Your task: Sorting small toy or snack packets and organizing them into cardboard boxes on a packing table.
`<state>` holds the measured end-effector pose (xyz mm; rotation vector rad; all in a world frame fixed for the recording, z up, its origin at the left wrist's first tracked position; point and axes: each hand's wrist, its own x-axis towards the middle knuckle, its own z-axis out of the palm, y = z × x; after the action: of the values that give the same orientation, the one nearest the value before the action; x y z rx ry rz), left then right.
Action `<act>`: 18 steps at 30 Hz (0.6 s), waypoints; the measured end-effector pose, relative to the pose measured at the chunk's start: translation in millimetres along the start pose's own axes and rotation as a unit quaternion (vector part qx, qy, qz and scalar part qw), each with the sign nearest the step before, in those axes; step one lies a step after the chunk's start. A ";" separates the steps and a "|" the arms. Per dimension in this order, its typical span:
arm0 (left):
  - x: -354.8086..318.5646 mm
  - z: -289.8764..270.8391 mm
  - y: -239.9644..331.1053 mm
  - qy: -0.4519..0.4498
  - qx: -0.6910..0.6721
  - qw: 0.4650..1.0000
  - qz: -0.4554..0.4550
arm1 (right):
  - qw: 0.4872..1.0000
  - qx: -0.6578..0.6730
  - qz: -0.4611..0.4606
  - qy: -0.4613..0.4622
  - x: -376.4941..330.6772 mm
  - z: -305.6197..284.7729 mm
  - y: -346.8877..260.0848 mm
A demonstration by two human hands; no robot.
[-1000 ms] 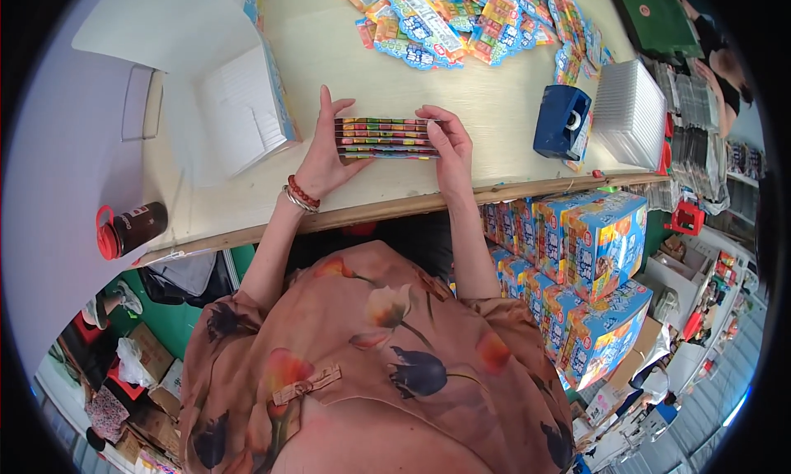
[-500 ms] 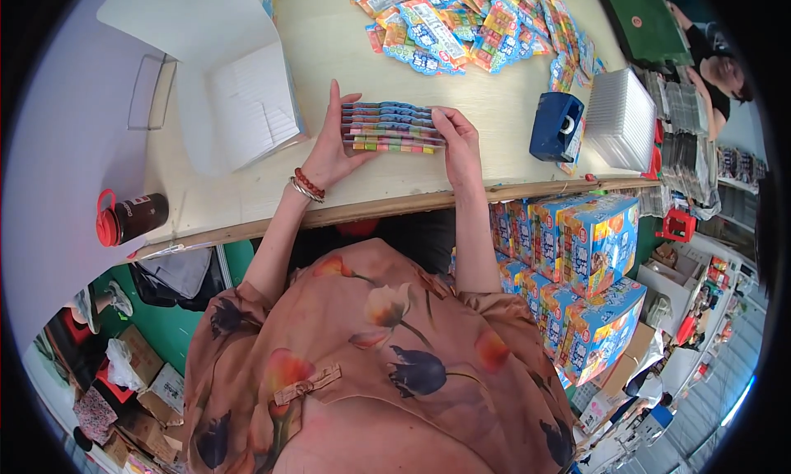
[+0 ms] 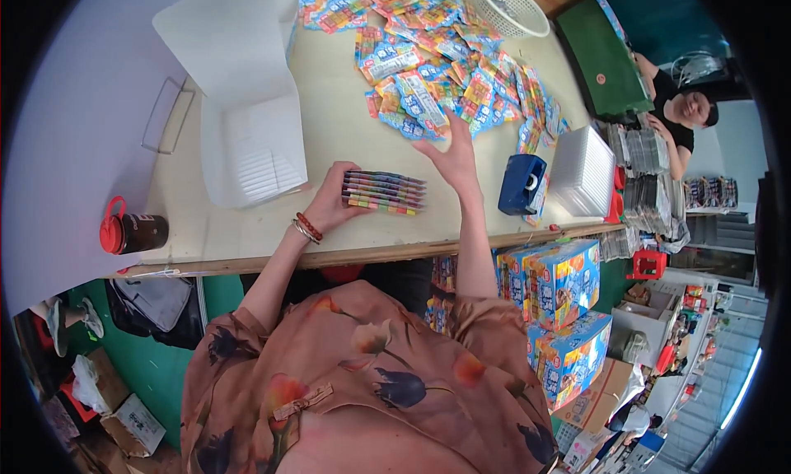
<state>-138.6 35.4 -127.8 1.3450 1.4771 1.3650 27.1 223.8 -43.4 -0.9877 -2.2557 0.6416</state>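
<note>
My left hand [image 3: 336, 196] grips a stack of small colourful packets [image 3: 384, 192] by its left end, just above the table's near part. The stack shows several layers, dark blue above, with yellow and pink along the lower edge. My right hand [image 3: 453, 157] is off the stack, fingers spread with nothing in them, reaching the near edge of a big heap of the same kind of packets [image 3: 441, 62]. To the left stands an open white box [image 3: 255, 144] with its lid raised and ridges in the bottom.
A blue tape dispenser [image 3: 521, 184] and stacked clear plastic trays [image 3: 582, 173] are at the right. Behind the heap sits a white basket [image 3: 512, 9]. A dark bottle with a red lid [image 3: 133, 229] lies left. Printed cartons [image 3: 560, 284] are stacked below the table's right edge. A co-worker [image 3: 680, 112] is far right.
My right hand has let go of the stack and moved away toward the heap, its fingers opening. My left hand keeps hold of the stack. The view has shifted, showing more of the heap.
</note>
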 end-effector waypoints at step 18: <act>5.1 3.1 13.1 0.051 0.067 0.995 0.056 | 0.916 0.241 0.147 -0.286 -24.4 -1.0 10.4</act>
<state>-133.8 39.7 -115.0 1.4817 1.6070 1.4457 46.3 211.5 -57.0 -0.9695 -2.2345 1.7152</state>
